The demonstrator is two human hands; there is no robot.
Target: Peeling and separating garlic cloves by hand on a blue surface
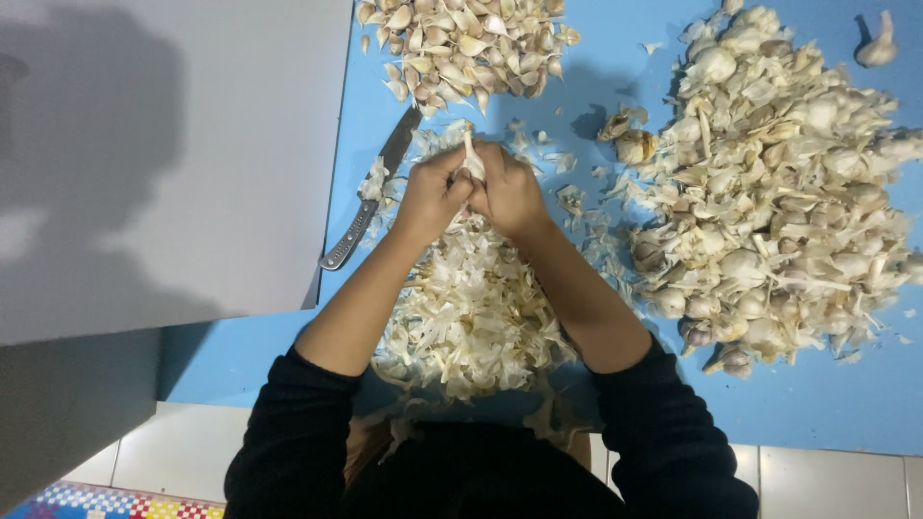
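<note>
My left hand [432,191] and my right hand [510,188] meet over the blue sheet [817,404], both closed around one garlic bulb [472,161] whose pale stalk sticks up between the fingers. Under my wrists and forearms lies a heap of papery garlic skins [471,308]. A pile of separated garlic cloves [466,43] sits just beyond my hands. To the right spreads a big mound of whole garlic bulbs [769,183]. A knife [370,202] with a metal handle lies left of my left hand, its blade pointing away.
A grey board or box [163,163] covers the left side, its edge beside the knife. One lone bulb [877,46] rests at the far right corner. White floor tiles [827,481] and a coloured chequered mat [106,502] show below the sheet.
</note>
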